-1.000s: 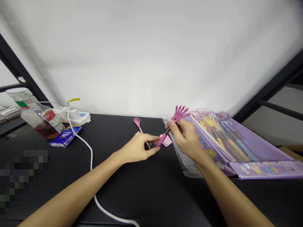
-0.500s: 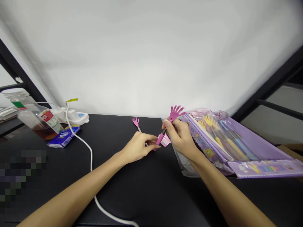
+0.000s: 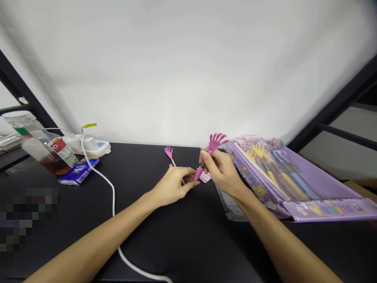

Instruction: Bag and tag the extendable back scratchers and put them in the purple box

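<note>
A pink hand-shaped back scratcher (image 3: 217,142) is held at a tilt between my two hands. My left hand (image 3: 176,184) pinches the pink handle at its lower end with thumb and fingers. My right hand (image 3: 221,169) is closed on the metal rod just below the scratcher's spread fingers. A second pink back scratcher (image 3: 168,151) lies on the black table, partly hidden behind my left hand. Near the right fingers sits a small pink card (image 3: 205,176), partly covered.
To the right stands a purple display box (image 3: 326,177) with yellow and blue back scratchers, beside clear plastic wrap (image 3: 232,206). At left are a jar (image 3: 47,145) of dark liquid, a blue packet (image 3: 79,173) and a power strip (image 3: 98,147). A white cable (image 3: 113,192) crosses the table.
My right hand has shifted slightly left with the scratcher's head, nearer to my left hand. Less of the rod shows between head and handle. My left hand has barely moved.
</note>
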Action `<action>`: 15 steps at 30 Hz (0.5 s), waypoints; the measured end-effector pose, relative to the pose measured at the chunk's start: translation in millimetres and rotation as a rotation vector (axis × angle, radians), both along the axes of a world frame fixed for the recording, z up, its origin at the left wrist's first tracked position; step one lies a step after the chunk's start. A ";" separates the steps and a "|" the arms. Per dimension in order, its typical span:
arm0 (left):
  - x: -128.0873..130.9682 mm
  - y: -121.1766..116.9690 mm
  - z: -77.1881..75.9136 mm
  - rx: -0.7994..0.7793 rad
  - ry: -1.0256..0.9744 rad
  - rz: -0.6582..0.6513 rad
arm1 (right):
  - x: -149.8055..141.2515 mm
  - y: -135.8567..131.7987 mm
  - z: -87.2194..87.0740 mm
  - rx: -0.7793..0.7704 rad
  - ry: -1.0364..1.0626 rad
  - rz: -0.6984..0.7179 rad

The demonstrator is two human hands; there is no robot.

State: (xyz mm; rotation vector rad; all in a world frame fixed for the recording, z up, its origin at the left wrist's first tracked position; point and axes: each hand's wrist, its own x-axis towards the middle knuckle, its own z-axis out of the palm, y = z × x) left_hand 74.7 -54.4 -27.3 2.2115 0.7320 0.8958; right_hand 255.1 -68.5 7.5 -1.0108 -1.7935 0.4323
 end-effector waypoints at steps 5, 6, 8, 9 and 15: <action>0.3 -3.8 5.3 0.140 -0.007 0.094 | 3.9 -1.2 6.9 -0.025 0.434 0.004; -1.7 -2.6 7.3 0.175 -0.018 0.153 | 5.5 -0.6 9.6 -0.044 0.532 0.021; -8.3 2.0 11.2 0.269 -0.020 0.287 | 9.7 1.2 14.9 -0.109 0.655 0.061; -12.6 5.0 13.1 0.328 -0.003 0.347 | 11.8 2.2 16.7 -0.148 0.690 0.080; -30.6 14.0 22.2 0.691 0.240 0.483 | 9.0 6.0 7.5 -0.469 0.683 0.202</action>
